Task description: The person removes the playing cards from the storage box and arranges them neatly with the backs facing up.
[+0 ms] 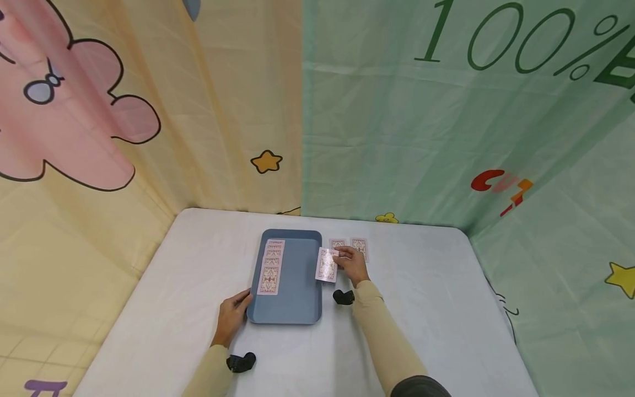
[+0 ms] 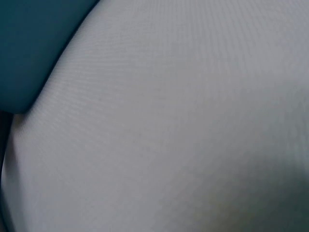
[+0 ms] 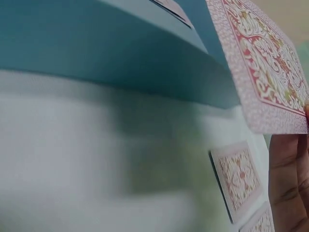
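Note:
A blue-grey tray lies on the table, with a column of overlapping playing cards, patterned backs up, along its left side. At the tray's lower left edge, my left hand grips the rim between thumb and fingers. My right hand pinches one playing card by its right side, tilted above the tray's right rim. In the right wrist view that card shows its red and cream back, and my right fingers are beside it. Only a tray corner shows in the left wrist view.
Behind my right hand, more face-down cards lie on the white table, one at the right and one partly hidden. Printed curtains stand behind the table. Black wrist straps hang near the sleeves.

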A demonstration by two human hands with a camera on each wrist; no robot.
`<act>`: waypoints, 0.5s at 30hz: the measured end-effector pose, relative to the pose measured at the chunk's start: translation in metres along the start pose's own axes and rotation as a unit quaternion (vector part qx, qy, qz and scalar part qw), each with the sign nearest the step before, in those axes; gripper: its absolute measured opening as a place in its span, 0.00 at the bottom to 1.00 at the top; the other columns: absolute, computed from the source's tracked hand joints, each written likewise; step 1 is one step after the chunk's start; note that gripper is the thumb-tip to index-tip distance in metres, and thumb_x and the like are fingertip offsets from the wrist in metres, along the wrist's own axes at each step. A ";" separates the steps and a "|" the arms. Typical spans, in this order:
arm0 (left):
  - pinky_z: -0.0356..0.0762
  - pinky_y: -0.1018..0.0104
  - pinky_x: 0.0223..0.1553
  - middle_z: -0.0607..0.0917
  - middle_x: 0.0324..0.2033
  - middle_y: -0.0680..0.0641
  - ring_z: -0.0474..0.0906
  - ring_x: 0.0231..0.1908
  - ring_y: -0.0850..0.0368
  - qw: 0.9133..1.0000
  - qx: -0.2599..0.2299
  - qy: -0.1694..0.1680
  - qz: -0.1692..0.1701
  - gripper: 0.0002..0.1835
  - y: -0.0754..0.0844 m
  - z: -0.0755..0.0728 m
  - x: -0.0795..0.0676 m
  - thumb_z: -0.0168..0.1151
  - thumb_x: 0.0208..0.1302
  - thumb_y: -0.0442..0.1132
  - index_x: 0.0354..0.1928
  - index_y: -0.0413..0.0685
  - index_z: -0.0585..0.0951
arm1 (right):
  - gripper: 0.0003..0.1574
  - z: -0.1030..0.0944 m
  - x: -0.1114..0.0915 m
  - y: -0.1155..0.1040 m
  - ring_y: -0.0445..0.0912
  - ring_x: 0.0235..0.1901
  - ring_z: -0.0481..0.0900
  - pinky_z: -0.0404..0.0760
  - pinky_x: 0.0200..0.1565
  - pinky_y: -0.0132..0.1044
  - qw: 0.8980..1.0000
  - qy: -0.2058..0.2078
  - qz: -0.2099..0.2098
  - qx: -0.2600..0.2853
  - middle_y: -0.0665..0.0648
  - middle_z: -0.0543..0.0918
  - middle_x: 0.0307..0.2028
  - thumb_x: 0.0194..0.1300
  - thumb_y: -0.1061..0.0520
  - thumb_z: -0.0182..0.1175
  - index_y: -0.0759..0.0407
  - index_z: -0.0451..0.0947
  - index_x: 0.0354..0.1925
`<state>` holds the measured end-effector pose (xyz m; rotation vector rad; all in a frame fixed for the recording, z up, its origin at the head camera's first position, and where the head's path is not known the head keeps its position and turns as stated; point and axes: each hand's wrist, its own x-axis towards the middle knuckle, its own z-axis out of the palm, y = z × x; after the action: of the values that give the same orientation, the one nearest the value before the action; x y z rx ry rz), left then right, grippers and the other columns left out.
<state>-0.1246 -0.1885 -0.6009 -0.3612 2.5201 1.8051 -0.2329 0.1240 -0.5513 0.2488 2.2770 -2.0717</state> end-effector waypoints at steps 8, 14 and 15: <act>0.64 0.49 0.64 0.75 0.59 0.32 0.66 0.64 0.38 1.000 -0.003 0.000 -0.005 0.21 0.000 0.000 0.000 0.55 0.70 0.36 0.59 0.30 0.75 | 0.18 -0.020 0.008 0.011 0.38 0.28 0.79 0.84 0.37 0.40 1.000 0.017 0.006 -0.008 0.54 0.78 0.30 0.57 0.73 0.64 0.71 0.80 0.48; 0.63 0.48 0.64 0.74 0.60 0.32 0.65 0.65 0.39 1.000 -0.006 -0.003 -0.013 0.21 0.000 0.000 0.000 0.55 0.71 0.37 0.60 0.30 0.74 | 0.18 -0.030 0.008 0.019 0.40 0.29 0.78 0.82 0.38 0.38 0.999 0.021 0.023 -0.038 0.54 0.80 0.30 0.57 0.70 0.65 0.67 0.82 0.48; 0.63 0.48 0.64 0.74 0.60 0.32 0.65 0.65 0.39 1.000 -0.008 -0.004 -0.015 0.21 0.000 0.000 0.000 0.55 0.71 0.37 0.60 0.30 0.74 | 0.18 -0.031 0.008 0.020 0.40 0.29 0.77 0.82 0.38 0.38 0.998 0.021 0.025 -0.045 0.54 0.80 0.30 0.57 0.69 0.65 0.67 0.82 0.48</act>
<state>-0.1249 -0.1883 -0.6009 -0.3889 2.4822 1.8122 -0.2351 0.1573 -0.5694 0.3429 2.3554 -1.9519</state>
